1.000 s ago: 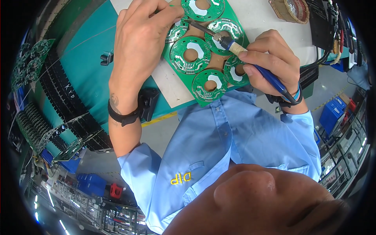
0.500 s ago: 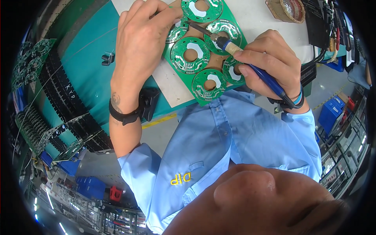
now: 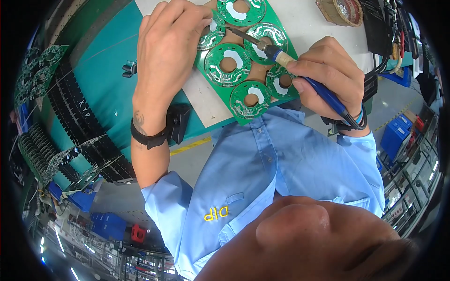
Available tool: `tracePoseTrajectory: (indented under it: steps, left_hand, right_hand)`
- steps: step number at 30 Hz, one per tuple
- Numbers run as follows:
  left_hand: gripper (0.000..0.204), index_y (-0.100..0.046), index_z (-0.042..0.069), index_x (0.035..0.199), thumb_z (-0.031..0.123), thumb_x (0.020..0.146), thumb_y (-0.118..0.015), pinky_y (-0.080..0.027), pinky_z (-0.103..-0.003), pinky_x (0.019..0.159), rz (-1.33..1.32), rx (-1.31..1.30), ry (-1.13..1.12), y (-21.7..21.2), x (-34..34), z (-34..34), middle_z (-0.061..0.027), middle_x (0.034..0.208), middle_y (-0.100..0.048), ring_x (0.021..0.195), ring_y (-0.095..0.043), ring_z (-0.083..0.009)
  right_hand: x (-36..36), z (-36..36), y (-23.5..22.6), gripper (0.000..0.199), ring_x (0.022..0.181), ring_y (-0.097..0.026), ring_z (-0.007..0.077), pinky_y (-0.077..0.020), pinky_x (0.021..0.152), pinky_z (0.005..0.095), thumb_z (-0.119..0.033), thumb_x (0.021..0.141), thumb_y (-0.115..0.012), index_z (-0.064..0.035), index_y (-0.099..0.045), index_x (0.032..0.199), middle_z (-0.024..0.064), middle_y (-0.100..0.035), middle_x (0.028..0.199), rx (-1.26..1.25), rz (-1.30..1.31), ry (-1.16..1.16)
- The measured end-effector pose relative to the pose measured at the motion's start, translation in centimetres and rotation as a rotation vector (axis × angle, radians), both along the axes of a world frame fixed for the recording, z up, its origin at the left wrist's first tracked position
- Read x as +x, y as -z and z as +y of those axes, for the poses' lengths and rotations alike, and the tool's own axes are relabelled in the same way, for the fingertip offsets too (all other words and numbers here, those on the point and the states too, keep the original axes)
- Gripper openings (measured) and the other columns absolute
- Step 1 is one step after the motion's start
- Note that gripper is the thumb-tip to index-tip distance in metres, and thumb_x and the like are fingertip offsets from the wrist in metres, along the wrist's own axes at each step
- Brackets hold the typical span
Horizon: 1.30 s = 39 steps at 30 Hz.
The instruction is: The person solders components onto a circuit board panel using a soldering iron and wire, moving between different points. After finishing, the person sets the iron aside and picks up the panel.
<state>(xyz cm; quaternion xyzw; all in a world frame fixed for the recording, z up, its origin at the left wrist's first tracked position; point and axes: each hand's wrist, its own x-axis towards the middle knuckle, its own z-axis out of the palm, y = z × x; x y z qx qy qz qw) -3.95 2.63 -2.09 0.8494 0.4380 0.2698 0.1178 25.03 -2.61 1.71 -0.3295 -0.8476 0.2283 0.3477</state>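
A soldering iron (image 3: 323, 95) with a blue handle is held in my right hand (image 3: 330, 77), fingers wrapped round its grip. Its metal tip points up and left, near the right edge of the upper-left round board (image 3: 216, 33). My left hand (image 3: 171, 44) is bent over that board's left side, fingertips pinched together; whatever lies between them is hidden. The board belongs to a green circuit-board panel (image 3: 242, 121) of several round boards, each with a central hole and a white patch. Part of the upper-left board is covered by my left fingers.
The panel lies on a pale sheet (image 3: 199, 100) over a teal mat (image 3: 105, 51). Small dark components (image 3: 129, 69) sit left of my left hand. A worn round container (image 3: 344, 11) stands at the upper right. Black slotted racks (image 3: 77, 110) and more circuit boards (image 3: 42, 77) are on the left.
My right hand and the soldering iron have shifted slightly right and down. My left fingertips have drawn back a little to the left, showing more of the upper-left board.
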Motion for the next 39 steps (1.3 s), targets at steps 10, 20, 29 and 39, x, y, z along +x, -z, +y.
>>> tracePoseTrajectory:
  steps: [10, 20, 29, 39]
  left_hand:
    - [0.009, -0.070, 0.001, 0.106, 0.005, 0.098, -0.072, -0.053, -0.039, 0.077, -0.082, -0.067, -0.060, 0.5, -0.4, 0.1, -0.0107, 0.098, -0.070, 0.087, -0.067, -0.0284]
    - [0.008, -0.071, 0.001, 0.105, 0.005, 0.098, -0.073, -0.054, -0.038, 0.074, -0.075, 0.034, -0.078, 0.6, -0.8, 0.3, -0.0099, 0.098, -0.070, 0.085, -0.067, -0.0280]
    - [0.006, -0.073, 0.003, 0.102, 0.005, 0.097, -0.074, -0.054, -0.038, 0.075, 0.054, 0.212, -0.076, -0.6, -0.8, -0.1, -0.0086, 0.099, -0.070, 0.087, -0.069, -0.0274]
    - [0.006, -0.072, 0.001, 0.102, 0.004, 0.097, -0.073, -0.054, -0.038, 0.077, -0.123, 0.039, -0.128, 0.2, -0.5, 0.6, -0.0106, 0.099, -0.070, 0.089, -0.068, -0.0276]
  right_hand:
    - [6.2, -3.5, 2.0, 0.025, 0.086, -0.067, 0.0223, -0.0525, 0.079, 0.0351, -0.005, 0.092, -0.073, 0.0052, -0.074, 0.116, 0.0150, -0.074, 0.101, 0.004, 0.166, 0.306]
    - [6.3, -3.5, 3.9, 0.030, 0.098, -0.069, 0.0221, -0.0528, 0.087, 0.0318, -0.006, 0.100, -0.067, 0.0084, -0.070, 0.126, 0.0154, -0.072, 0.104, 0.015, 0.227, 0.797]
    - [3.7, -0.2, 1.4, 0.028, 0.084, -0.067, 0.0200, -0.0518, 0.077, 0.0319, -0.007, 0.097, -0.069, 0.0078, -0.073, 0.120, 0.0161, -0.074, 0.101, -0.164, 0.305, 0.160]
    - [2.0, 1.3, 1.4, 0.022, 0.080, -0.066, 0.0213, -0.0517, 0.073, 0.0330, -0.001, 0.086, -0.074, 0.0050, -0.077, 0.107, 0.0130, -0.076, 0.094, -0.232, 0.285, 0.144]
